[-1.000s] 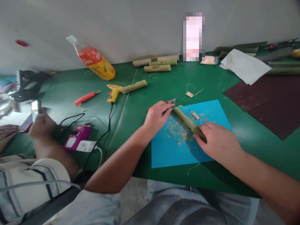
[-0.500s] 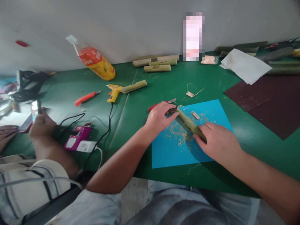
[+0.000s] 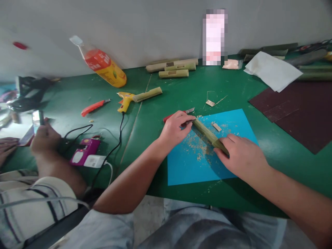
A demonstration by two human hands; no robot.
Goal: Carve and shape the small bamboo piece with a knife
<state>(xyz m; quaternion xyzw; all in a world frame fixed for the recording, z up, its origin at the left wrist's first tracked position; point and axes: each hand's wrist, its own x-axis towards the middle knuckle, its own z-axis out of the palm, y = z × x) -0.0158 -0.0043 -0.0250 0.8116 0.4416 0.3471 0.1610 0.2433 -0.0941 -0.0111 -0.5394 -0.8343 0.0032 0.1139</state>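
My right hand [image 3: 237, 154] is closed round the near end of a green bamboo tube [image 3: 206, 132], which slants over a blue sheet of paper [image 3: 181, 173]. At the tube's far end, my left hand [image 3: 176, 126] pinches a small dark flat piece [image 3: 188, 121], perhaps sandpaper. The piece is beside the tube's end; I cannot tell whether they touch. Just behind my left hand lies a red utility knife [image 3: 190, 110], partly covered by the fingers. Pale shavings [image 3: 198, 147] and a small wood chip [image 3: 216, 127] are scattered over the blue paper.
Left of the paper lie a yellow glue gun [image 3: 125, 102], a corded purple power strip [image 3: 84, 152] and an orange cutter [image 3: 94, 108]. Bamboo pieces [image 3: 173, 73] and a juice bottle [image 3: 106, 67] line the wall. Brown sheets [image 3: 298, 114] lie right. Another person's hand [image 3: 46, 138] holds a phone.
My left hand has shifted slightly, and the dark piece has moved from over the tube's far end to beside it. My right hand keeps its hold on the tube.
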